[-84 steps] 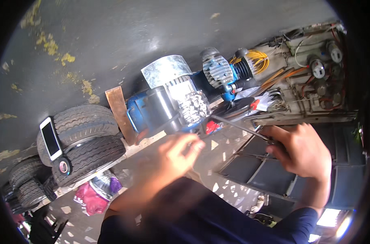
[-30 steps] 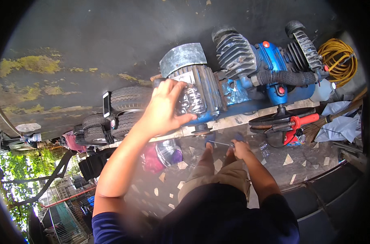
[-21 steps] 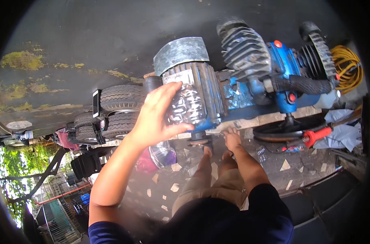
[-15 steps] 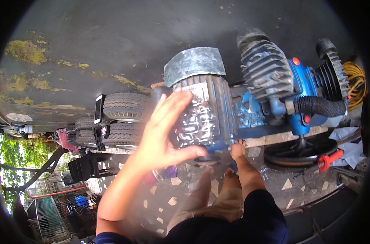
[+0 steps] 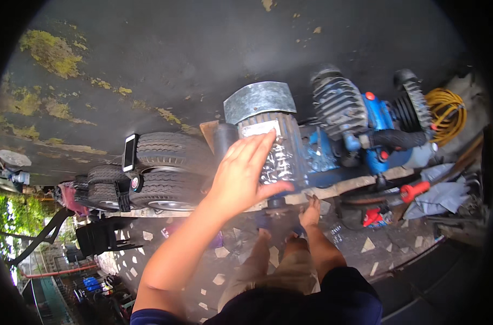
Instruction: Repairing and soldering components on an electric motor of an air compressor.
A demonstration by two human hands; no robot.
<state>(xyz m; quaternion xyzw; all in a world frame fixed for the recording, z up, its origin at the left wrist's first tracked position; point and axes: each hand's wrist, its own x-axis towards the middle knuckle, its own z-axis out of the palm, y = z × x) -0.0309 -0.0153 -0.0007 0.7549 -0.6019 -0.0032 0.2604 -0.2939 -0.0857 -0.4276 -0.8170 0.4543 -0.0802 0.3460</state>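
Close to the front edge of the pale ledge (image 5: 346, 188) stands one motor (image 5: 293, 142), the left hand (image 5: 241, 176) spread over its side; the right hand (image 5: 311, 212) is at this edge, its grip I cannot tell. I judge the motor is being steadied or felt; the next move calls for sure touch. I count two finned cylinders (image 5: 336, 105), one phone (image 5: 129, 151), one yellow coil (image 5: 447, 114).

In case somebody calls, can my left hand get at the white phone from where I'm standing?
Probably, perhaps with a lean: the left hand at the motor appears to hold nothing, and nothing covers the front of the phone, off to the left beside the upper tire.
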